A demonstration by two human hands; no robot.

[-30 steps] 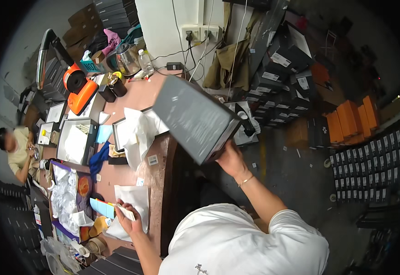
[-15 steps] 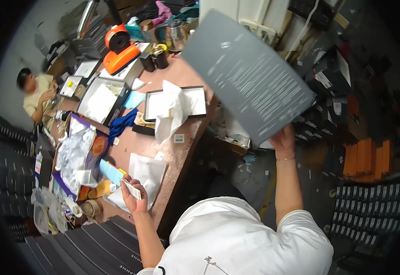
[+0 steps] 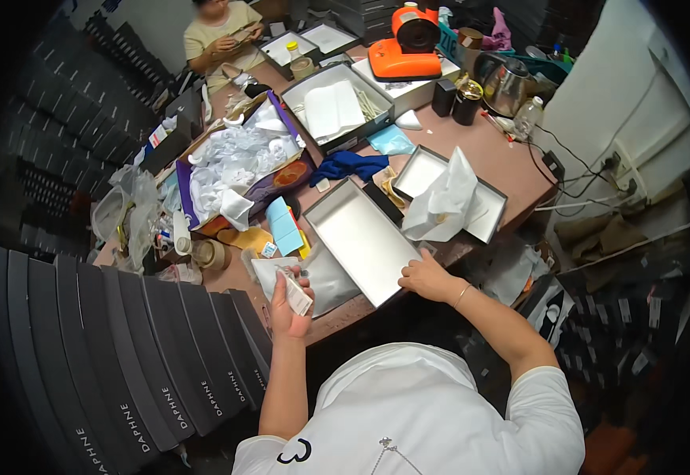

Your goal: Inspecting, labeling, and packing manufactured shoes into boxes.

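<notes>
My left hand (image 3: 290, 305) is closed round a small stack of white labels (image 3: 296, 298) above the table's near edge. A grey shoe box lid (image 3: 363, 240) lies with its white inside up, reaching over that edge. The fingers of my right hand (image 3: 432, 277) are bent at its right rim, near the near corner. Beneath and left of the lid is a translucent white bag (image 3: 331, 281). Beyond my right hand, another open shallow box part (image 3: 486, 210) holds crumpled white tissue paper (image 3: 445, 202).
A purple carton (image 3: 183, 190) full of white paper stands left on the table (image 3: 511, 162). Farther back are an open box (image 3: 388, 115), an orange device (image 3: 404, 59) and a kettle (image 3: 506, 83). Dark boxes (image 3: 155, 348) line the near left. A person (image 3: 222, 39) sits opposite.
My right hand has brought the lid down from the raised right side to the table, turning its white inside up. The view has swung right. My left hand still holds the labels.
</notes>
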